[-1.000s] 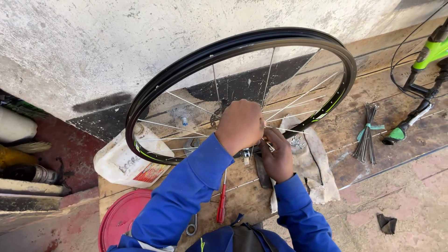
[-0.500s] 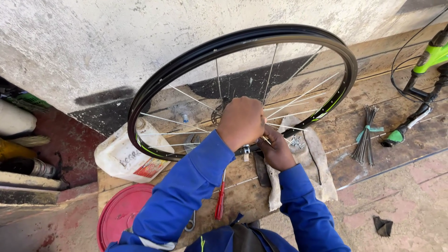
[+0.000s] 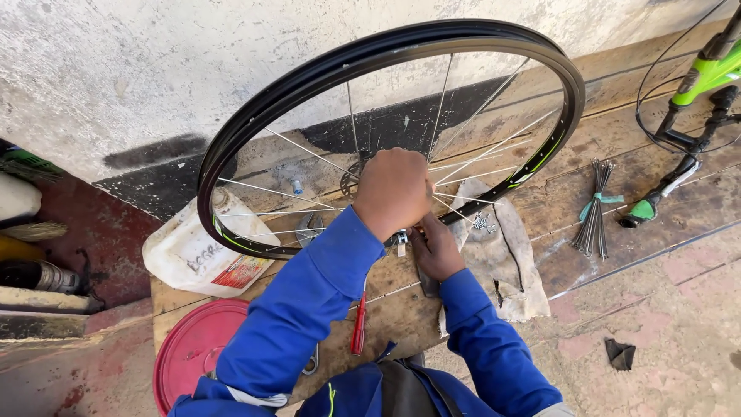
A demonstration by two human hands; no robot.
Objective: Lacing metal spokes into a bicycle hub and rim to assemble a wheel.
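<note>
Gripping hub, seemingly: left hand [image 3: 395, 189] fisted.

A white plastic jug [image 3: 197, 259] with a red-yellow label [image 3: 241, 272] lies left of the wheel [image 3: 401, 46].

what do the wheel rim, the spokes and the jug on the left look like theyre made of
Wheel rim: probably metal with a black, slightly glossy coating; it shows soft highlights, though the base material can't be confirmed. Spokes: thin bare metal wire, silvery and bright. Jug: looks like translucent whitish plastic, dull and scuffed, with a paper label. The left hand closes at the hub; the right hand works just below.
</note>
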